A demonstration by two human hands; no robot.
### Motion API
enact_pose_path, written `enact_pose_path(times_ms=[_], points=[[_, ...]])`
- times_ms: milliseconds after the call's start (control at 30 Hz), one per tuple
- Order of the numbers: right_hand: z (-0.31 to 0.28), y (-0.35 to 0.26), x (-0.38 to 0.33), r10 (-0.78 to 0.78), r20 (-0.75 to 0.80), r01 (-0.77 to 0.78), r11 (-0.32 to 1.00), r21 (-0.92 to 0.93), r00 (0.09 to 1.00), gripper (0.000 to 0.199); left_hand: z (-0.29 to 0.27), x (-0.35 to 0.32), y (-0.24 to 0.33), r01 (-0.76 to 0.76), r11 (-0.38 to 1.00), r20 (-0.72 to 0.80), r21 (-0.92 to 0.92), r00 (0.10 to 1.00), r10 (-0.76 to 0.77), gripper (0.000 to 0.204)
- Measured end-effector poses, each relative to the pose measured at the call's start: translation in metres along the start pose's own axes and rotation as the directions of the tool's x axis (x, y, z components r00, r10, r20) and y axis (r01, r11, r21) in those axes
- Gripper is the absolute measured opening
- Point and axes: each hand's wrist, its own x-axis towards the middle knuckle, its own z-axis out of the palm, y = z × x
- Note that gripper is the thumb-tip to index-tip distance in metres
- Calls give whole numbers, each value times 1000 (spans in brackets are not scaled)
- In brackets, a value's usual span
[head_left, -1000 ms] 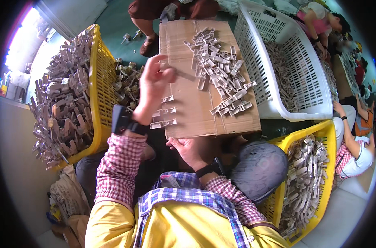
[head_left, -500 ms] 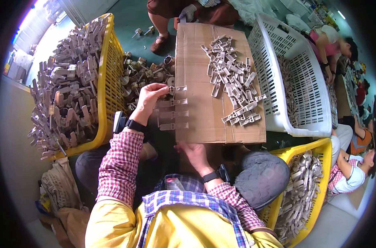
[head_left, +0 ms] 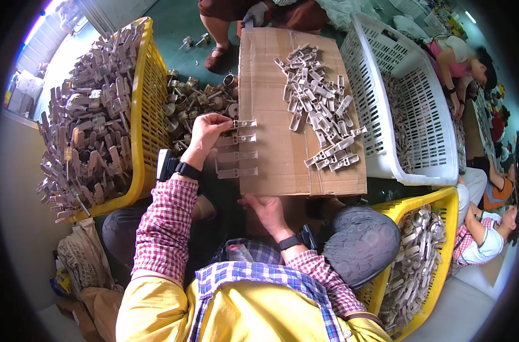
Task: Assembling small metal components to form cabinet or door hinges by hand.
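Note:
My left hand [head_left: 205, 137] is closed in a pinch on the end of a grey handle piece [head_left: 247, 123], at the left edge of a brown cardboard sheet [head_left: 265, 85]. Below it, several similar handle pieces [head_left: 247, 155] lie in a spaced column, their ends sticking out past that edge. My right hand [head_left: 265, 212] is at the sheet's near left corner, fingers closed on the corner, the grip partly hidden. A loose heap of grey handle pieces [head_left: 310, 97] covers the right half of the sheet.
A yellow basket [head_left: 138, 119] piled with handled parts stands left, beside round metal parts [head_left: 199, 100] on the floor. To the right are a white basket [head_left: 379, 102] and another yellow basket [head_left: 450, 228]. Another person's gloved hand [head_left: 256, 14] is at the sheet's far edge.
The whole view has shifted slightly. Both hands keep their places at the sheet, and the handle pieces lie as before.

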Motion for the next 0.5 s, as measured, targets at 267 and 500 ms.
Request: enact_pose_path(times_ms=[267,500], points=[[-4,-2,0,80,27,-79,995,-57,996,28,81,-11,61,-446,436,166,782,823,543,22],[-4,3,1,0,41,11,967,-256,999,32,162,10,42,-355,328,190,875,877,442,37]])
